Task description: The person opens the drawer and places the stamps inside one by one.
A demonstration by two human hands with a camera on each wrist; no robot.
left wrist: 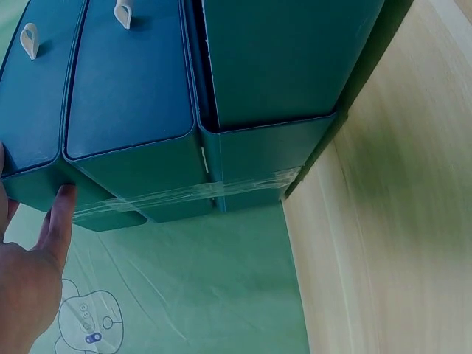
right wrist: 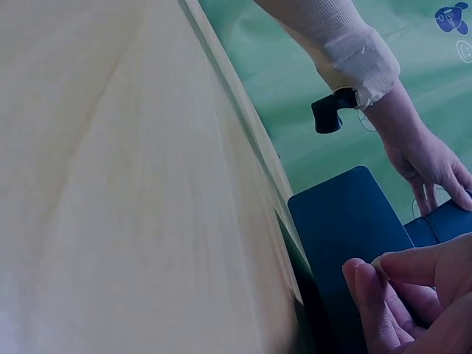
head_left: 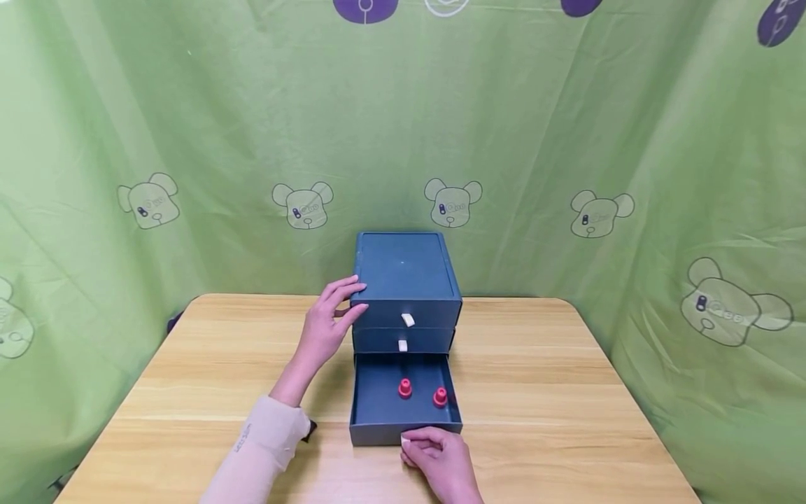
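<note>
A dark blue drawer unit (head_left: 406,266) with three stacked drawers stands on the table. Its bottom drawer (head_left: 384,402) is pulled out, and two red cone-shaped pieces (head_left: 405,388) stand inside, apart from each other. My right hand (head_left: 441,458) pinches the white pull tab (head_left: 405,440) on that drawer's front between thumb and fingers. With its fingers spread, my left hand (head_left: 327,318) rests against the upper left side and top edge of the unit. In the left wrist view, fingertips (left wrist: 65,193) touch the side of the unit. The two upper drawers, with white tabs (head_left: 408,320), are closed.
Clear tape (left wrist: 184,193) runs along the unit's side. The wooden table (head_left: 535,392) extends to both sides. A green curtain (head_left: 535,126) with bear faces hangs behind and around it. A small black device (right wrist: 332,110) sits at the left sleeve's cuff.
</note>
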